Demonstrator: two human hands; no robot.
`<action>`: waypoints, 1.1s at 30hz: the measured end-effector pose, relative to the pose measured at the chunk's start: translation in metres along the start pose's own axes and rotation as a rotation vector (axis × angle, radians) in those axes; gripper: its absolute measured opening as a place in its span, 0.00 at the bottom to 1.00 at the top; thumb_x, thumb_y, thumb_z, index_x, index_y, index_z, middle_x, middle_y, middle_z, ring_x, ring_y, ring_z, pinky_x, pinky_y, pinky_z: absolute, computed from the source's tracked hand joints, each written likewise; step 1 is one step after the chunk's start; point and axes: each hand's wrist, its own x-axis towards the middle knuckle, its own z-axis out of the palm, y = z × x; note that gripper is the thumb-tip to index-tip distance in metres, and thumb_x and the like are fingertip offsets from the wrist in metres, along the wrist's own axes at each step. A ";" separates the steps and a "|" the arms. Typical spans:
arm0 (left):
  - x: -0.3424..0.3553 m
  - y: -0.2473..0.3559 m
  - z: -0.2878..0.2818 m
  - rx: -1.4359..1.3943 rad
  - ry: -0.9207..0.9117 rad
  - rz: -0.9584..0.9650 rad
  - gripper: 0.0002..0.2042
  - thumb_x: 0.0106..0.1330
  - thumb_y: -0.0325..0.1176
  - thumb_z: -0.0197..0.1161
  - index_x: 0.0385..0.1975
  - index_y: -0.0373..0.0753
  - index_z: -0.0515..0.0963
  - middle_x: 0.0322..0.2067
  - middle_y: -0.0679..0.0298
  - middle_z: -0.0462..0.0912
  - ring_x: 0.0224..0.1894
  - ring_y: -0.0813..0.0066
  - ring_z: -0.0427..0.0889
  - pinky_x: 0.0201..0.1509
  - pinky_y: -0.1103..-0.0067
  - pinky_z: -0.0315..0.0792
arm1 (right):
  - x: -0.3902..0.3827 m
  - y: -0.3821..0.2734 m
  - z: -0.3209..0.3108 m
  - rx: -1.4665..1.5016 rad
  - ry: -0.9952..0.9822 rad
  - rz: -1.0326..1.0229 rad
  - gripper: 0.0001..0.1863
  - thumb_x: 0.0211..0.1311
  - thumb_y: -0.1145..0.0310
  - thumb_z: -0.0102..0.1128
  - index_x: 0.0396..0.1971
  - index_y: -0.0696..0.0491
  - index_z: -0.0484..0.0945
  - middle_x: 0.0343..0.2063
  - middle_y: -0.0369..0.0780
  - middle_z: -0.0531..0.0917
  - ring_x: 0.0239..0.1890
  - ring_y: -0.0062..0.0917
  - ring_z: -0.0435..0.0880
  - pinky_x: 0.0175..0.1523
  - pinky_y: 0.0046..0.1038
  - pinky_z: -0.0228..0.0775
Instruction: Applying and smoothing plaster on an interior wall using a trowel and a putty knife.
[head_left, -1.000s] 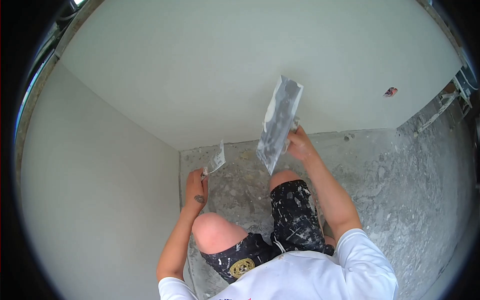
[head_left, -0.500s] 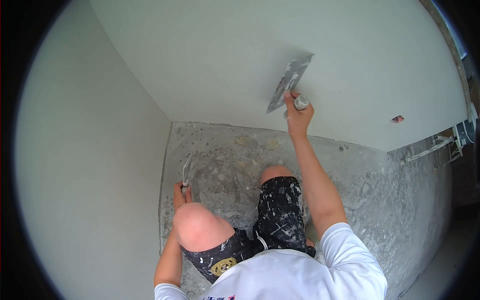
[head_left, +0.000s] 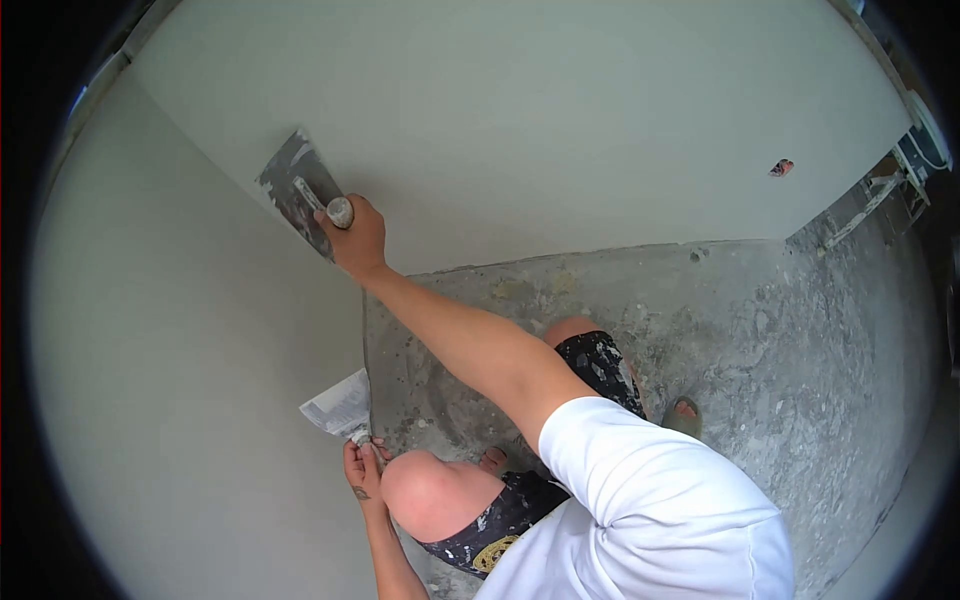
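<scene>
My right hand grips the round handle of a plastering trowel, reaching across to the left. The trowel's grey, plaster-smeared rectangular blade lies against the pale wall right by the inner corner. Low on the left, beside my knee, my left hand is closed round the handle of a putty knife. Its wide, flaring blade is coated with white plaster and points up and away, close to the left wall. Whether that blade touches the wall I cannot tell.
Rough grey concrete floor, spotted with plaster, meets both walls. A small hole with reddish material opens in the far wall at right. Beyond that wall's end stands a whitish stepladder. My bent knees and sandalled feet are close below.
My right hand has swept the trowel left along the far wall to the corner. The putty knife has turned so its blade face shows broadly. My view has shifted, and my body leans left.
</scene>
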 end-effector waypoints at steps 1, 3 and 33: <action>0.003 0.010 0.004 -0.068 -0.023 -0.006 0.09 0.78 0.35 0.52 0.45 0.36 0.72 0.34 0.62 0.81 0.29 0.78 0.78 0.33 0.81 0.73 | -0.001 -0.001 -0.018 0.082 -0.191 0.108 0.14 0.57 0.63 0.74 0.25 0.53 0.75 0.22 0.36 0.78 0.26 0.25 0.78 0.34 0.31 0.67; 0.018 0.030 0.010 -0.238 -0.183 -0.114 0.11 0.78 0.36 0.52 0.47 0.34 0.72 0.33 0.62 0.81 0.28 0.77 0.78 0.31 0.81 0.72 | -0.003 -0.004 -0.068 0.364 -0.378 0.043 0.13 0.59 0.67 0.73 0.22 0.54 0.76 0.18 0.34 0.77 0.24 0.17 0.76 0.29 0.26 0.67; -0.011 0.045 0.007 -0.195 0.016 -0.079 0.14 0.76 0.41 0.58 0.37 0.33 0.76 0.30 0.61 0.82 0.28 0.76 0.79 0.33 0.81 0.74 | -0.012 0.101 -0.080 0.349 -0.426 0.421 0.32 0.60 0.58 0.71 0.63 0.56 0.75 0.28 0.29 0.71 0.30 0.14 0.66 0.35 0.21 0.60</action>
